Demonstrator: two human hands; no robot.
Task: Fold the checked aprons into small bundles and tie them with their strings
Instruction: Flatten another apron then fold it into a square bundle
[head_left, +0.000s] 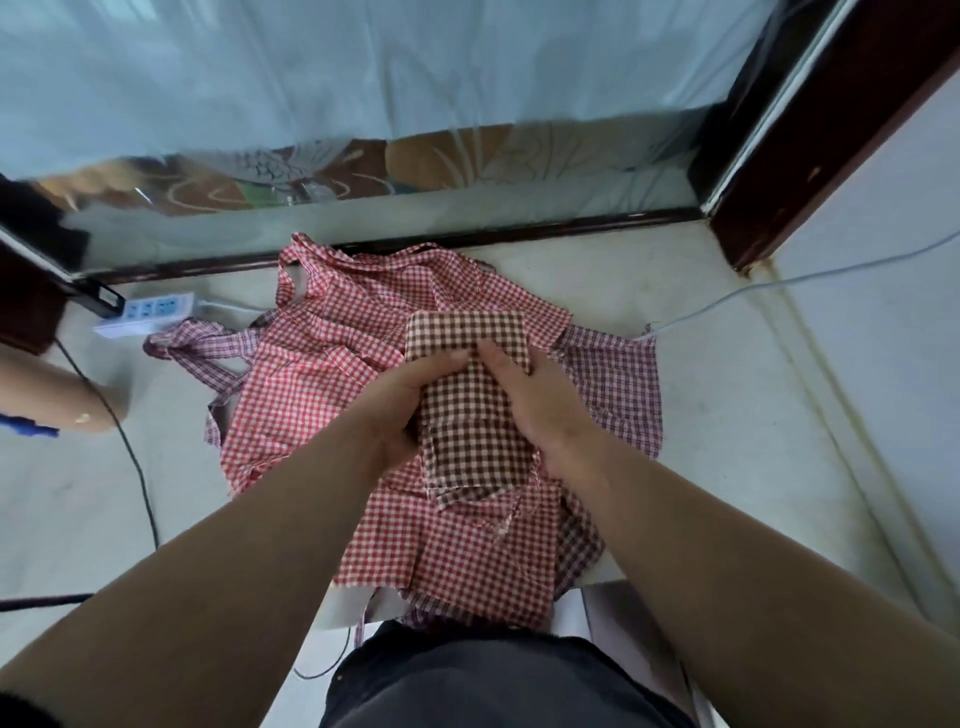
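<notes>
Brown-checked apron (470, 426), partly folded into a narrow band, held between both hands over a heap of other aprons. Left hand (410, 400): fingers (449, 364) curled over the band's left edge, gripping it. Right hand (535, 405): fingers (501, 358) curled onto the cloth from the opposite side, pinching it (the tips of the two hands nearly meet at the centre of the band). Beyond the fingertips the apron's upper end is turned over into a flat rectangular fold; toward the wrists its lower end hangs loose, with a hem edge showing.

Beneath the fingers, spreading to their left and below the wrists: red-checked aprons (311, 400), crumpled, with straps tangled at the far left. To the right of the right fingers: a paler purple-checked apron (615, 379), partly under the red ones. All lie on a pale surface (727, 415) (table or floor cannot be told).

Further left of the fingers: white power strip (148, 312), black cable (136, 457) and another person's forearm (57, 397). Further right: white cable (779, 285). Beyond the heap: dark frame (519, 226) under a glass pane (363, 104). Nearest the viewer: dark trousers (493, 680).
</notes>
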